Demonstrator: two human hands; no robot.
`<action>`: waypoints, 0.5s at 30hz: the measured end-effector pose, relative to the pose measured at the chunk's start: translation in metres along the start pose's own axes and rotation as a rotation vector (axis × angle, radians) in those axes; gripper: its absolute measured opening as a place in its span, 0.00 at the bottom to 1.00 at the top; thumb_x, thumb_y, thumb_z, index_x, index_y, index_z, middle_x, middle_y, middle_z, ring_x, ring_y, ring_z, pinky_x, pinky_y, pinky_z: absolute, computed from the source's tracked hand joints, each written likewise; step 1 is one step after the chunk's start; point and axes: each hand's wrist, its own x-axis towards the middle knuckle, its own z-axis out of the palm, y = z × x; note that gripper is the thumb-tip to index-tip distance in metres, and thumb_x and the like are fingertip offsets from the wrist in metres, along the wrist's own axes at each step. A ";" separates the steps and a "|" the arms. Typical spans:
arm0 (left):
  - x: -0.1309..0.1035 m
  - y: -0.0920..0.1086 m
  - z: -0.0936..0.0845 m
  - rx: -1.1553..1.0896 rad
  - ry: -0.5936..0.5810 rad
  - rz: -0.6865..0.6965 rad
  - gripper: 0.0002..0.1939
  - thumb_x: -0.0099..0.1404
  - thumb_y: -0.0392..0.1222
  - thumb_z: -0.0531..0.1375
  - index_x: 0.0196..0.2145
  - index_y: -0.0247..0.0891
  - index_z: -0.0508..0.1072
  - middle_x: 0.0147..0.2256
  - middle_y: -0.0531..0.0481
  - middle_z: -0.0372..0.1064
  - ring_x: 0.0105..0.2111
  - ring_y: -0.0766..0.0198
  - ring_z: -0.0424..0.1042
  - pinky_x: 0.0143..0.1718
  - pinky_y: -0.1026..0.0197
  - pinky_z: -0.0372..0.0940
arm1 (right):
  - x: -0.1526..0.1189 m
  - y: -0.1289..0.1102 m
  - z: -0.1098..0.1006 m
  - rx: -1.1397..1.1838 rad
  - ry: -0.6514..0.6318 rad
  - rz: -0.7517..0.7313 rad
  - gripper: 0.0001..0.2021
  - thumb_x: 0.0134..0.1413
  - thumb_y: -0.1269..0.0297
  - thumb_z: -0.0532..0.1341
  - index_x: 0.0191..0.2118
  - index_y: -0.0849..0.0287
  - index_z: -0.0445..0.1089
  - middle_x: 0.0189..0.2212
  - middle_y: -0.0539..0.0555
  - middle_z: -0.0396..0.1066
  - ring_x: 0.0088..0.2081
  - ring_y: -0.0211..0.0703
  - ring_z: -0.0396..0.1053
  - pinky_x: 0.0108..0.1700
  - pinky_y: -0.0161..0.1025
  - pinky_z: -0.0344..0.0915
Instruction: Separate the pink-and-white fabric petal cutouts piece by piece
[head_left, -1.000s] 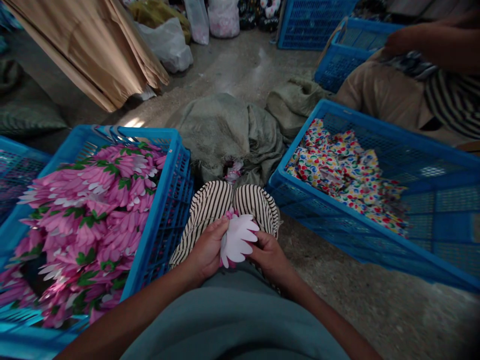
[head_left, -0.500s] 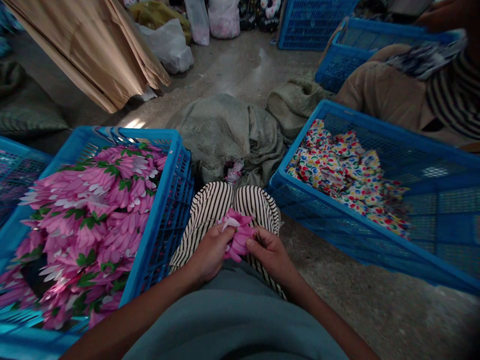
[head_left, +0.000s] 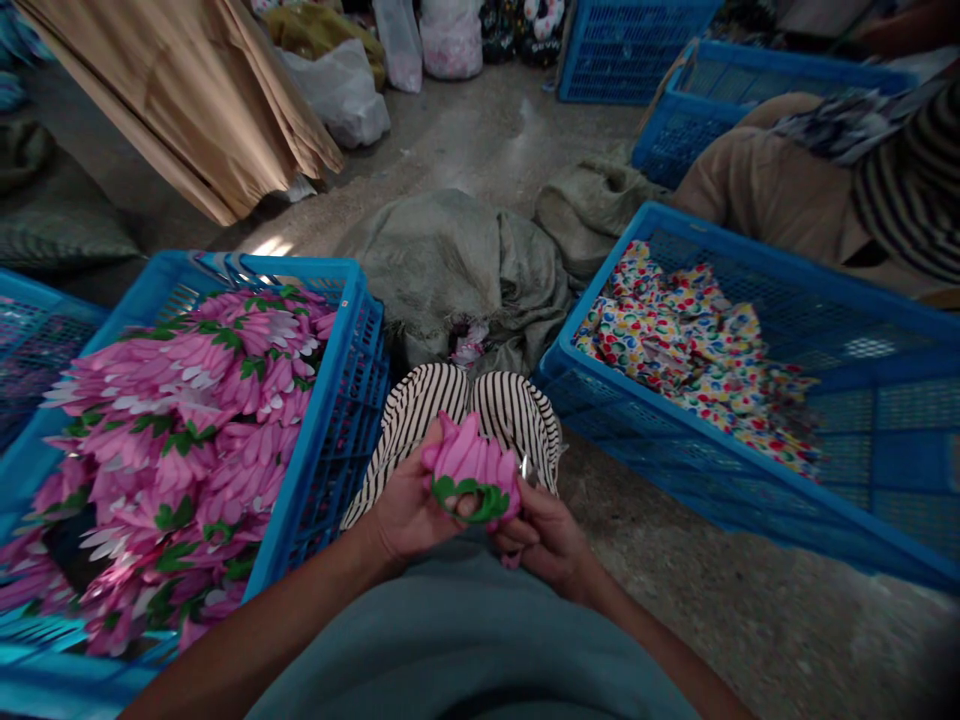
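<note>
Just above the striped lap (head_left: 427, 395), a person holds a pink cloth flower (head_left: 472, 455) between two hands, its petals pointing away from the body and its green trim (head_left: 491, 503) turned towards it. The left hand (head_left: 411, 510) is partly closed, its fingers under and around the flower's left side; a fingertip showing in the green-edged opening, seemingly one of its own, probably keeps that opening spread and the piece steady. The right hand (head_left: 551, 530) is more tightly curled, pinching the flower's right edge, likely so that the cloth stays taut between the two grips. A small shiny thing (head_left: 524, 468) stands up by the right fingers; its kind cannot be made out.

Left of the striped lap, close by, is a blue crate (head_left: 304, 265) heaped with similar pink flowers (head_left: 187, 370), many with green parts. Right of the lap, a second blue crate (head_left: 630, 385) holds patterned cloth (head_left: 675, 330) bunched towards its near end. Both seem set there to be within easy arm's reach from a seat. Straight beyond the lap, a grey sack (head_left: 442, 260) slumps on the floor, with a small pink piece (head_left: 470, 342) at its near edge. Farther off to the right of the lap sits another person (head_left: 772, 180), dark cloth across the legs.
</note>
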 end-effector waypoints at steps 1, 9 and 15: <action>0.001 -0.003 -0.001 0.019 0.012 -0.006 0.22 0.54 0.56 0.56 0.14 0.35 0.66 0.12 0.52 0.61 0.17 0.66 0.66 0.24 0.63 0.62 | 0.002 0.000 0.000 0.006 0.007 0.018 0.15 0.45 0.52 0.60 0.24 0.57 0.57 0.07 0.38 0.45 0.11 0.27 0.34 0.14 0.27 0.41; -0.016 0.017 -0.003 0.160 0.208 0.164 0.09 0.49 0.43 0.61 0.28 0.36 0.71 0.27 0.47 0.72 0.39 0.52 0.69 0.39 0.51 0.62 | 0.011 0.002 0.000 -0.069 0.056 -0.027 0.13 0.51 0.58 0.58 0.23 0.60 0.58 0.12 0.41 0.55 0.11 0.25 0.38 0.13 0.26 0.42; -0.076 0.123 -0.021 0.640 0.601 1.021 0.09 0.61 0.44 0.49 0.34 0.46 0.68 0.37 0.59 0.70 0.51 0.59 0.59 0.43 0.56 0.59 | 0.003 -0.010 -0.017 -0.144 0.131 -0.120 0.15 0.54 0.58 0.54 0.22 0.61 0.58 0.13 0.41 0.53 0.11 0.25 0.37 0.13 0.26 0.41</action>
